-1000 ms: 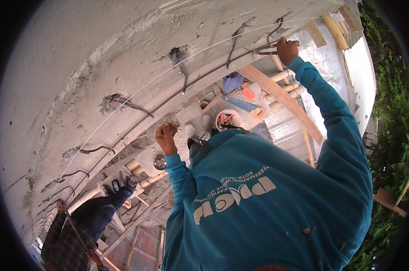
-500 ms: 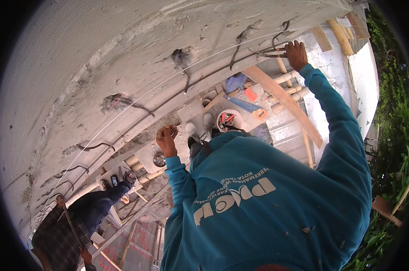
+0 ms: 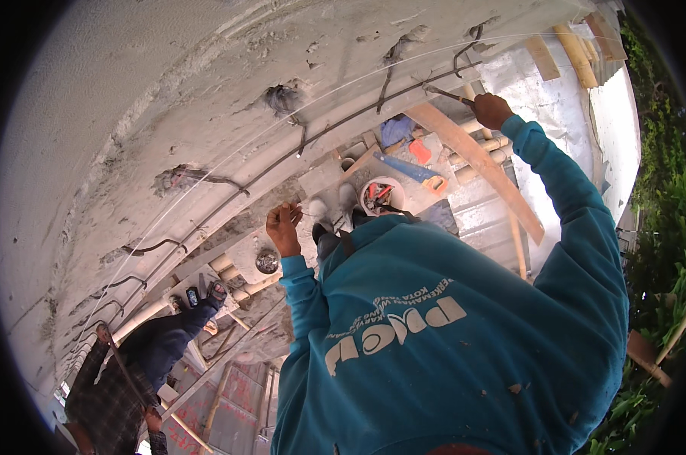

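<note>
My right hand (image 3: 493, 111) is wrapped round the handles of steel pincers (image 3: 450, 94). Their jaws are close to a long reinforcing bar (image 3: 350, 121) running along the concrete wall (image 3: 206, 91). Lower and to the left, my left hand (image 3: 284, 230) is raised with its fingers pinched. What they pinch looks like a thin piece of wire, barely visible at the fingertips. Bent steel bars (image 3: 385, 89) stick out of chipped holes in the wall, along the long bar. A taut pale string (image 3: 229, 155) crosses in front of the wall.
Below me are a white bucket (image 3: 403, 199) of tools, a handsaw (image 3: 411, 171), a round container (image 3: 267, 262) and a curved wooden board (image 3: 479, 163). Bamboo poles (image 3: 225, 267) support the platform. At the lower left, another person (image 3: 130, 371) holds a long bar. Foliage (image 3: 661, 227) lies at right.
The pincers' handles have come together in my right hand, which has turned and moved slightly down. My left hand has shifted slightly right and up, still pinched.
</note>
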Tool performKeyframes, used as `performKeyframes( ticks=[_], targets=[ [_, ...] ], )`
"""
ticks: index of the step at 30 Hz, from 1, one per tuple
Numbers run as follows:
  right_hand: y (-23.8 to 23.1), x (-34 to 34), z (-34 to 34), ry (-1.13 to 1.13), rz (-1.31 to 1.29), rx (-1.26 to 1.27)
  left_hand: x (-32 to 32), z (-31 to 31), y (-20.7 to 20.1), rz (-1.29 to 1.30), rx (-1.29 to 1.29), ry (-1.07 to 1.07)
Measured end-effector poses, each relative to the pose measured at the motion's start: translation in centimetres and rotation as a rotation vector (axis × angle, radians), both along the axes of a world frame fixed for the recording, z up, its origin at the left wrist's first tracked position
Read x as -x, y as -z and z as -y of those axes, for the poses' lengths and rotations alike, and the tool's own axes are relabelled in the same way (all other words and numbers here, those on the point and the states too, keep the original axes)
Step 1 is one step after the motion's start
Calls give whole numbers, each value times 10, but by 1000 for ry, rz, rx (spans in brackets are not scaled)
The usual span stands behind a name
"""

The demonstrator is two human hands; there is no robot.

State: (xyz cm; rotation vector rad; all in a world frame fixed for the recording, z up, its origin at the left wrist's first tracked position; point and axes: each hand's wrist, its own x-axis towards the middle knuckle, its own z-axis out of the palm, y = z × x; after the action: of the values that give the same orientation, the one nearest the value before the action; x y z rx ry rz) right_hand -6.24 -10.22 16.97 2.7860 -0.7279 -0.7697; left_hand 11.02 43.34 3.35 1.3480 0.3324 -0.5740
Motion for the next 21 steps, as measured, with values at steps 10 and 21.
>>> performKeyframes(
  ticks=[10, 21],
  targets=[
    [-10, 0, -45, 1143, 44, -1152, 1, 11, 3, 0, -23, 0],
    [11, 9, -31, 792, 22, -983, -12, 39, 8, -28, 0, 13]
  ],
)
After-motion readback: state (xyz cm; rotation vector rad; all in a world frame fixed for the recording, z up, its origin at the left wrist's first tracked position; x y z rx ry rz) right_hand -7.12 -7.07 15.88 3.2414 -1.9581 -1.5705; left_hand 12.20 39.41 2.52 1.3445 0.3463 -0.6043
